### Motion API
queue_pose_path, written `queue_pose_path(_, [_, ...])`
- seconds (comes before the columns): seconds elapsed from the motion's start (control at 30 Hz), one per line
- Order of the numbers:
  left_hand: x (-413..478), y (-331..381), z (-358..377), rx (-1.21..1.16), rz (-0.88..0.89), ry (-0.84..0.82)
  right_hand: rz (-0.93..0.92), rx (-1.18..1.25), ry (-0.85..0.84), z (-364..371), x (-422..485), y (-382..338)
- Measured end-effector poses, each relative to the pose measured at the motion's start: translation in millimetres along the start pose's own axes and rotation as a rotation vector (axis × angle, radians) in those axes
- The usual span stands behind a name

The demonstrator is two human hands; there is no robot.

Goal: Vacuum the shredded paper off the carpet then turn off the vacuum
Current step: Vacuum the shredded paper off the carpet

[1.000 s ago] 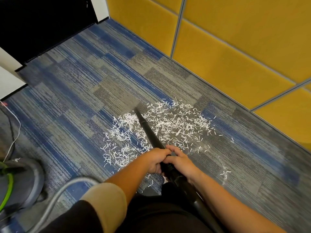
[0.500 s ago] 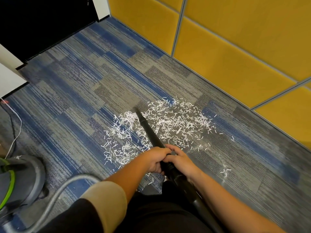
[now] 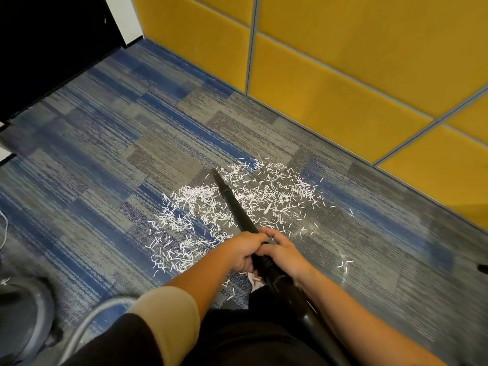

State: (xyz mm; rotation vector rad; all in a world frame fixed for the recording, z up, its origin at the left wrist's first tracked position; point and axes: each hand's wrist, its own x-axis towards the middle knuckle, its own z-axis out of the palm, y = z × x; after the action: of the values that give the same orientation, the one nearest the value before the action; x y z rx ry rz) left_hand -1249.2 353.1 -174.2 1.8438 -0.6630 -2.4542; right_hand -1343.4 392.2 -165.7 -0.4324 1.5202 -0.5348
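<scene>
At the carpet's (image 3: 105, 154) near-left edge sits the grey vacuum canister (image 3: 26, 313), its hose (image 3: 87, 323) curving toward the person. The shredded paper (image 3: 264, 196) lies scattered mid-carpet, light slivers that I'd guess lift easily. The black wand (image 3: 235, 207) runs through them; it looks stiff and light, best held mid-shaft. The left hand (image 3: 245, 249) wraps it with curled fingers, and the right hand (image 3: 282, 252) clasps it just beside, more loosely.

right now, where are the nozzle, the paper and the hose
nozzle (image 3: 236, 207): head view, middle of its black shaft.
paper (image 3: 194, 195): head view, dense patch left of the nozzle.
hose (image 3: 89, 317): head view, grey bend at lower left.
</scene>
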Motion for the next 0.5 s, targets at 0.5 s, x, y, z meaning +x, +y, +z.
queue_pose_path(0.5, [7.6, 4.5, 2.1, -0.012, 0.016, -0.004, 0.002, -0.051, -0.033, -8.6, 10.8, -4.5])
